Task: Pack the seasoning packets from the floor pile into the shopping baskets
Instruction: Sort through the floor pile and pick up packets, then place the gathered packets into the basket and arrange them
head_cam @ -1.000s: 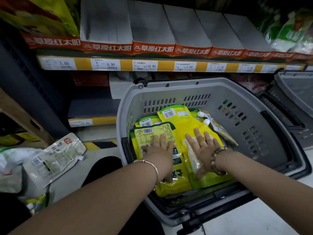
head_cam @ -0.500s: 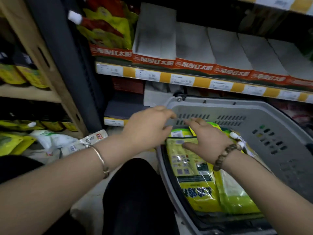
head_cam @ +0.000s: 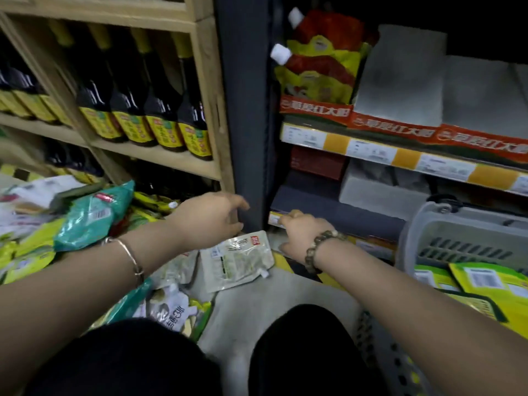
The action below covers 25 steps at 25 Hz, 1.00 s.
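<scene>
A pile of seasoning packets (head_cam: 85, 221) in teal, yellow and white covers the floor at the left. One white spouted packet (head_cam: 238, 260) lies alone on the floor, just below and between my two hands. My left hand (head_cam: 210, 220) hovers above it, fingers apart, holding nothing. My right hand (head_cam: 304, 237) is to the packet's right, fingers curled down and apart, also holding nothing. The grey shopping basket (head_cam: 445, 232) stands at the right edge with yellow packets (head_cam: 480, 287) inside.
A wooden shelf (head_cam: 160, 158) with dark sauce bottles rises behind the pile. A dark metal upright (head_cam: 245, 110) divides it from the store shelf (head_cam: 400, 152) with price tags and orange boxes. My dark-clothed knees (head_cam: 300, 352) fill the bottom.
Both hands have left the basket and swung left over the floor. The view has turned left, so the pile is in sight and the basket is at the right edge.
</scene>
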Available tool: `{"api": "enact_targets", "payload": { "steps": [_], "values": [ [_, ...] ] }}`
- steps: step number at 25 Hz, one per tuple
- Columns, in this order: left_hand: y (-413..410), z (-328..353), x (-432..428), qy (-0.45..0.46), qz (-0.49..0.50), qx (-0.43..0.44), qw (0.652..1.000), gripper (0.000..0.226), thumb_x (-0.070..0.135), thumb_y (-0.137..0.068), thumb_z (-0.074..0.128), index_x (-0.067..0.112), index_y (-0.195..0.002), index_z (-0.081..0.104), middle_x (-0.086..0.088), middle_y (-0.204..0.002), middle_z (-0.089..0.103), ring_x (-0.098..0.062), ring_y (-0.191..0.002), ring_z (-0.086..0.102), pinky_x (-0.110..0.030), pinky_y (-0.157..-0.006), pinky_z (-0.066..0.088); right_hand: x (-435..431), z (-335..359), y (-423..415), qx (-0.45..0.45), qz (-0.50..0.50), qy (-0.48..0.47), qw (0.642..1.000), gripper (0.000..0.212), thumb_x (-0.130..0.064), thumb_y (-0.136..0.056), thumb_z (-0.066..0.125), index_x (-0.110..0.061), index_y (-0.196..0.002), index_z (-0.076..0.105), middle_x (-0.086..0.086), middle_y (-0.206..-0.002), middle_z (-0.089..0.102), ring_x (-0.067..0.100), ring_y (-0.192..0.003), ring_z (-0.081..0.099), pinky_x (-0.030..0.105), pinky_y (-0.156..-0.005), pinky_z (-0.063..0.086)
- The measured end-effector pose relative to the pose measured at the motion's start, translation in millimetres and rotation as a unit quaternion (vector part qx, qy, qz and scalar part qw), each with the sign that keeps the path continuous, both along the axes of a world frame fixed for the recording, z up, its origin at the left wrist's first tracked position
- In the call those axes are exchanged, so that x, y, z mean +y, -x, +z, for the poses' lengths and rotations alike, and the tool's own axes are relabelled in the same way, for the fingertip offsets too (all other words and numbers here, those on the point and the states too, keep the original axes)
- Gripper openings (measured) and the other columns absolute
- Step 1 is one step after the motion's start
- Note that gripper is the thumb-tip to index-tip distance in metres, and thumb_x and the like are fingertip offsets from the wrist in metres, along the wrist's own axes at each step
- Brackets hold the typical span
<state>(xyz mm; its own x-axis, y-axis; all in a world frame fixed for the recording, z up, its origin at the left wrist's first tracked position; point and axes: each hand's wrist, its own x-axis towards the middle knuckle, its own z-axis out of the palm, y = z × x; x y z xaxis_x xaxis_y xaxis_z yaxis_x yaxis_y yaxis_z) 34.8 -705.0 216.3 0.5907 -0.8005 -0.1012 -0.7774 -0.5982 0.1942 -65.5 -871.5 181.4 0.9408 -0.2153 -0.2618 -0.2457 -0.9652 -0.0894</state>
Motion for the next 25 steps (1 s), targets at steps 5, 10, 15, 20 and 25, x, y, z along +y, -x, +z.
{"api": "enact_targets", "payload": {
  "steps": [5,10,15,20,25],
  "values": [
    [-19,-93,37,-0.034,0.067,0.035,0.997,0.038,0.033,-0.091,0.052,0.029,-0.129,0.049,0.001,-0.129,0.054,-0.020,-0.115,0.054,-0.031,-0.088,0.047,21,-79,-51,0.065,0.033,0.015,0.997,0.043,-0.025,-0.088,0.049,-0.017,-0.130,0.046,0.008,-0.132,0.047,0.029,-0.118,0.049,0.037,-0.092,0.046],
    [-19,-185,58,-0.044,0.131,0.107,0.985,0.043,0.033,-0.091,0.051,0.030,-0.134,0.044,0.002,-0.134,0.049,-0.021,-0.119,0.052,-0.032,-0.090,0.047,36,-159,-83,0.139,0.011,-0.041,0.989,0.049,-0.029,-0.089,0.051,-0.016,-0.136,0.041,0.008,-0.137,0.045,0.028,-0.123,0.048,0.034,-0.099,0.042],
    [-11,-234,80,-0.044,0.189,0.194,0.962,0.039,0.030,-0.093,0.053,0.026,-0.131,0.049,-0.001,-0.131,0.053,-0.019,-0.115,0.054,-0.026,-0.084,0.041,41,-232,-80,0.189,-0.222,-0.198,0.936,0.046,-0.027,-0.088,0.057,-0.011,-0.130,0.048,0.010,-0.131,0.052,0.029,-0.118,0.051,0.027,-0.091,0.042],
    [-19,-247,85,-0.010,0.217,0.230,0.949,0.037,0.025,-0.091,0.056,0.026,-0.128,0.053,-0.001,-0.129,0.054,-0.018,-0.114,0.054,-0.025,-0.082,0.042,38,-280,-74,0.073,-0.434,-0.288,0.850,0.042,-0.023,-0.090,0.054,-0.011,-0.129,0.044,0.012,-0.132,0.050,0.030,-0.119,0.051,0.032,-0.093,0.043],
    [-19,-252,82,-0.009,0.214,0.248,0.945,0.034,0.027,-0.092,0.056,0.025,-0.126,0.054,-0.003,-0.125,0.056,-0.018,-0.109,0.056,-0.025,-0.080,0.044,40,-299,-97,0.039,-0.581,-0.321,0.747,0.046,-0.026,-0.077,0.071,-0.002,-0.114,0.059,0.012,-0.113,0.064,0.030,-0.100,0.063,0.032,-0.082,0.051]
  ]
}}
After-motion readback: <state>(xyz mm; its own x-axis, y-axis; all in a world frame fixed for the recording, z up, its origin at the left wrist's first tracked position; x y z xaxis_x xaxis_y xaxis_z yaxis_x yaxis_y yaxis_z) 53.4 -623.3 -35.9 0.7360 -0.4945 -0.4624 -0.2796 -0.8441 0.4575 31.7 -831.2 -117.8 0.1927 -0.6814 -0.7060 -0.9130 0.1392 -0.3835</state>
